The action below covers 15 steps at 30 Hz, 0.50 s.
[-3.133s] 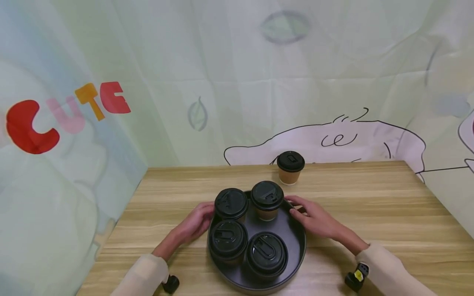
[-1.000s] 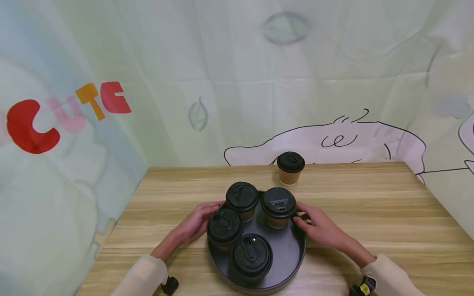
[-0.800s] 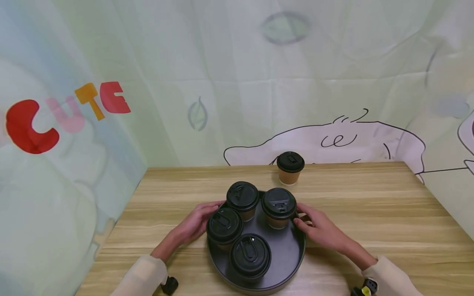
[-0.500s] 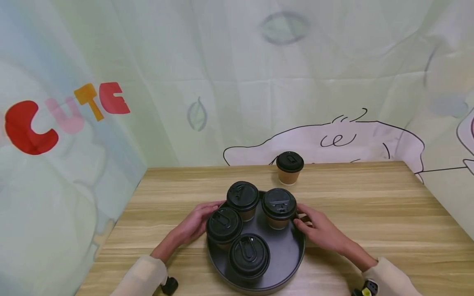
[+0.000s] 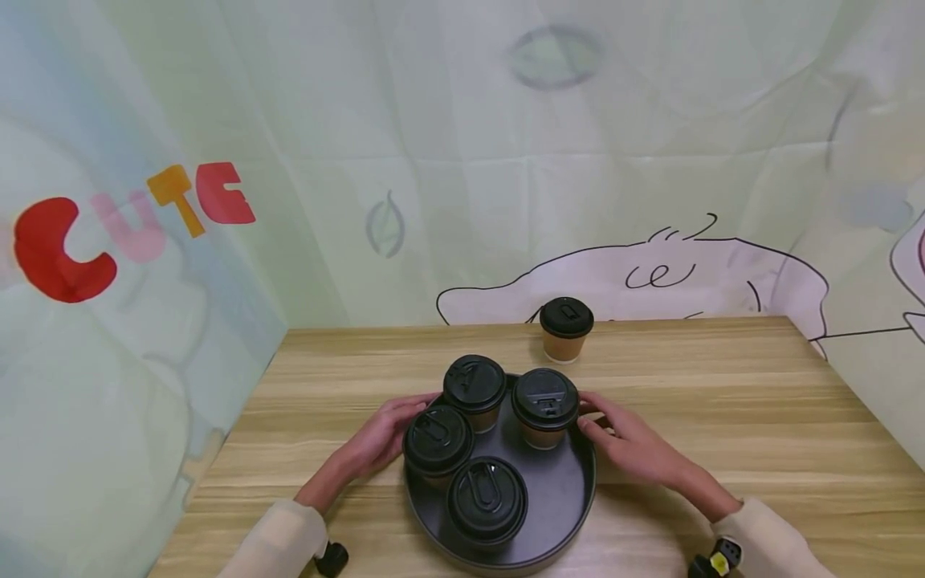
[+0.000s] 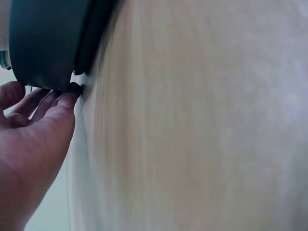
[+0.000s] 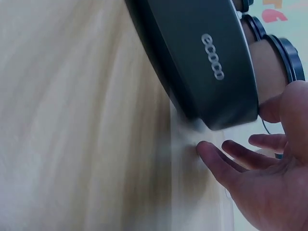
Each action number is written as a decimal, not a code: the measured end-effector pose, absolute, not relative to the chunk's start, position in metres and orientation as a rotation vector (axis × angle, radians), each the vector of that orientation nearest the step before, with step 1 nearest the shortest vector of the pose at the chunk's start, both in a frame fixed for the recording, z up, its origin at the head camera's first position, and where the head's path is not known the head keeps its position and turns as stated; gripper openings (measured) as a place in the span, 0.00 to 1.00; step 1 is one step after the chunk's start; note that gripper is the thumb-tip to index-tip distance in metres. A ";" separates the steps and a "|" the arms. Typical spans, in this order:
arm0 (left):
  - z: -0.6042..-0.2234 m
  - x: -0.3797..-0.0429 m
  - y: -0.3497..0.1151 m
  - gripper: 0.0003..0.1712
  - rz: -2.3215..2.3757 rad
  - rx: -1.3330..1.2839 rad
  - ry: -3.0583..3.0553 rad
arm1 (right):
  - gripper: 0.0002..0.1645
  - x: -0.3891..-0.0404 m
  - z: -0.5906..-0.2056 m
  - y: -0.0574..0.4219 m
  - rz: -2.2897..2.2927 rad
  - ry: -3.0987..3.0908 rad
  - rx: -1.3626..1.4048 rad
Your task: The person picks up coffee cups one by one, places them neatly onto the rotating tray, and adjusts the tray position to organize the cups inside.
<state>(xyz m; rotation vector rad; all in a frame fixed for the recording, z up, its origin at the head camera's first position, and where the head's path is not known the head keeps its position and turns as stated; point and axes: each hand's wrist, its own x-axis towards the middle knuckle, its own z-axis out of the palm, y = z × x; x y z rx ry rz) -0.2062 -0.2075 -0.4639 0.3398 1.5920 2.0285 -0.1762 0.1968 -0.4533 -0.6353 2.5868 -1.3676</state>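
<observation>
A round black tray point(image 5: 560, 494) stands on the table, bearing several lidded paper coffee cups: one at back left point(image 5: 474, 384), one at back right point(image 5: 545, 401), one at left point(image 5: 437, 441) and one in front point(image 5: 487, 499). My left hand point(image 5: 385, 433) grips the tray's left side; the left wrist view has its thumb at the rim and fingertips by the lower edge. My right hand point(image 5: 636, 445) is at the right side. In the right wrist view its spread fingers point(image 7: 219, 166) are apart from the tray wall point(image 7: 211, 91), while the thumb is close to the rim.
Another lidded paper cup point(image 5: 566, 331) stands behind the tray near the table's back edge. Wooden table point(image 5: 723, 385) surrounds the tray on both sides. A printed curtain point(image 5: 405, 160) hangs behind and at the left.
The tray with its cups has turned clockwise, seen from above, since the oldest frame, then stopped. Since half a second ago my right hand has shifted slightly and loosened; the left stays in place.
</observation>
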 end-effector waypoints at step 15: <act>-0.463 -0.205 -0.206 0.31 2.028 0.346 1.601 | 0.31 -0.207 -0.450 0.224 -1.366 2.709 -0.512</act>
